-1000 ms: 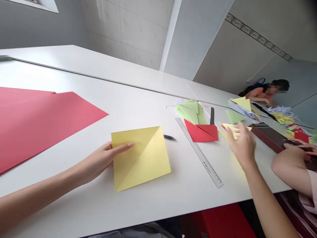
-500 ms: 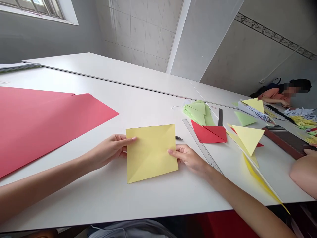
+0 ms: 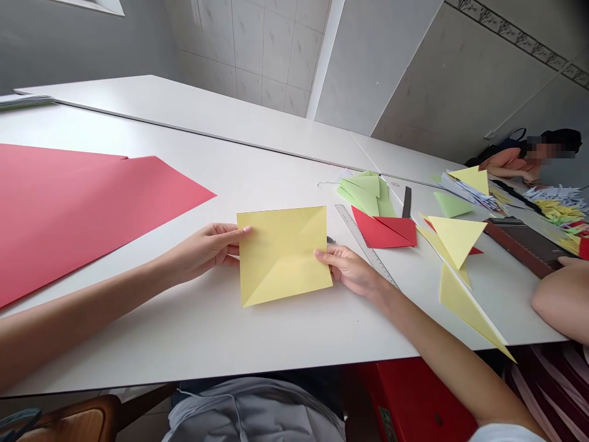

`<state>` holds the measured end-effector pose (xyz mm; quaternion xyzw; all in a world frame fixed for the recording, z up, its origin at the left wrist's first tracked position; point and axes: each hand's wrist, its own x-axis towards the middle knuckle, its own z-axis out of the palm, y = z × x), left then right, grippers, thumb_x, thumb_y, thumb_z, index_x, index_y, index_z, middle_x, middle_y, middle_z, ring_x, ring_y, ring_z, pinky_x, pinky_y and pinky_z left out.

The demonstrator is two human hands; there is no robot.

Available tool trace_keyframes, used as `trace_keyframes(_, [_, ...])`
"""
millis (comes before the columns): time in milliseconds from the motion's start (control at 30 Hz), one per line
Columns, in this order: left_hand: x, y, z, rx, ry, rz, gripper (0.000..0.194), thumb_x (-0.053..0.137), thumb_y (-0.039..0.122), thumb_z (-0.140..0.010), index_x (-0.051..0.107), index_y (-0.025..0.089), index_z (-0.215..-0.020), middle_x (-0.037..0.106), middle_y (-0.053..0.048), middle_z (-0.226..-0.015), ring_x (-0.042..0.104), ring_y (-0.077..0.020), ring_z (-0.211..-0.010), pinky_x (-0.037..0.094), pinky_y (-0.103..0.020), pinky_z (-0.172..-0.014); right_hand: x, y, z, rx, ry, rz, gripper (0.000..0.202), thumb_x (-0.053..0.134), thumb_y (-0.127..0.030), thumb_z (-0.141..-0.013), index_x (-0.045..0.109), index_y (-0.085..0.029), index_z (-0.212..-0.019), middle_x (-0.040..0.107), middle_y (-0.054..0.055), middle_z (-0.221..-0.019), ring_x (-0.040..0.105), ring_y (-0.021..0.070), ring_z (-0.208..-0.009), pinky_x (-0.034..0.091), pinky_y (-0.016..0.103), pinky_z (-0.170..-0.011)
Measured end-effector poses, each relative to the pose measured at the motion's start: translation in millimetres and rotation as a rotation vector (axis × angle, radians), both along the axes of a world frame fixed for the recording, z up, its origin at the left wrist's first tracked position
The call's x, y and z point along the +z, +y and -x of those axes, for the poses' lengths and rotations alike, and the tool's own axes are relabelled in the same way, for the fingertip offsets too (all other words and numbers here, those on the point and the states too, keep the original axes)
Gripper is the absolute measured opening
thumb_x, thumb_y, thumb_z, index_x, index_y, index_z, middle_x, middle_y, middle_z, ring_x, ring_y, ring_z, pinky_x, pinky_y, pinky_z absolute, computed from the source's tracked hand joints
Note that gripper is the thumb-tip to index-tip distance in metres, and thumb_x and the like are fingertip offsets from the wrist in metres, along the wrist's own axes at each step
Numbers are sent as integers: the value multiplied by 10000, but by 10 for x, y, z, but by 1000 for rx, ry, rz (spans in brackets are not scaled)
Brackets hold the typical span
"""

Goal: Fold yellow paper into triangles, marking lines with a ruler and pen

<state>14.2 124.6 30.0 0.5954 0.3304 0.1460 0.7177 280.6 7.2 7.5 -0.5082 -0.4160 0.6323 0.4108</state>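
A yellow sheet of paper (image 3: 285, 261), roughly square with diagonal creases, is held up just over the white table (image 3: 175, 331). My left hand (image 3: 215, 248) pinches its left edge, thumb on the front and fingers behind. On the right edge, my right hand (image 3: 343, 265) grips it the same way. Part of a pen (image 3: 330, 240) shows behind the paper's right side. A clear ruler (image 3: 365, 245) lies beyond my right hand, beside a folded red paper (image 3: 386, 228).
Large red sheets (image 3: 101, 209) cover the table's left part. Green papers (image 3: 367, 191), a dark strip (image 3: 407, 202) and yellow paper triangles (image 3: 460, 236) lie to the right. A paper cutter (image 3: 524, 245) stands near another person's arm (image 3: 561, 298). A person (image 3: 510, 162) sits at the far right.
The camera view has tilted down, so everything sits higher in the picture. Both hands still hold the yellow paper. At the right, a yellow triangle at the table edge now lies flatter.
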Motion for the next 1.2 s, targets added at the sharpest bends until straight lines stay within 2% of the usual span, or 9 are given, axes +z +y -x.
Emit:
trace_keyframes(133, [8,-27,9,-24,-19,-28,413,584,546,-889,717,227,-1116,696,-108,-1168,674,-281,-1037,578,-363,-842,-14,-24,15,-9,-32,-23,365,720,-537,-800,727,-201,-945,698,39,-901,630,142,-795,493,263,-706])
trace_keyframes(267, [70,-70,41,-18,-32,-106,407,572,539,-893,729,210,-1074,681,-113,-1181,642,-266,-1063,559,-340,-847,-23,-35,18,2,-68,-62,393,697,-559,-814,729,-193,-954,699,50,-886,632,140,-761,506,251,-642])
trace_keyframes(367, [108,-100,78,5,-17,-167,384,607,529,-871,745,184,-969,701,-108,-1053,639,-204,-895,524,-250,-682,-24,-40,28,19,-84,-93,418,684,-574,-817,723,-189,-974,687,51,-853,626,150,-709,537,269,-570])
trace_keyframes(467, [109,-147,87,-21,10,-176,400,639,543,-840,738,156,-839,695,-95,-880,575,-143,-668,447,-228,-545,-21,-61,49,33,-92,-128,440,651,-587,-836,711,-191,-1021,677,53,-840,620,159,-665,543,279,-483])
trace_keyframes(567, [82,-200,55,-51,14,-161,423,648,559,-829,716,145,-773,673,-78,-784,544,-128,-604,430,-234,-526,-1,-98,68,50,-92,-174,456,647,-561,-850,651,-243,-1177,682,56,-972,648,175,-717,556,276,-464])
trace_keyframes(667, [49,-229,13,-64,1,-141,435,642,568,-834,699,143,-759,664,-70,-764,548,-124,-599,436,-236,-537,30,-135,84,94,-95,-201,500,671,-505,-850,576,-291,-1291,651,62,-1142,674,210,-845,604,306,-516])
trace_keyframes(933, [-12,-215,-3,-106,-32,-62,447,612,587,-857,686,153,-777,638,-41,-709,514,-79,-520,405,-203,-508,14,-160,105,141,-52,-175,399,649,-470,-873,633,-265,-1215,663,59,-1098,670,191,-792,612,307,-531])
trace_keyframes(1067, [5,-269,1,-141,-58,-25,495,569,653,-849,696,174,-820,658,-50,-753,544,-104,-556,445,-219,-532,-14,-148,98,99,-18,-156,397,649,-491,-868,629,-262,-1192,663,62,-1117,673,189,-784,600,296,-523])
trace_keyframes(1200, [88,-378,-29,-190,-131,127,734,307,819,-829,711,232,-1004,711,-71,-845,657,-229,-739,530,-325,-676,-24,-118,104,40,6,-168,439,585,-540,-901,564,-252,-1232,663,75,-1127,692,190,-780,570,266,-480])
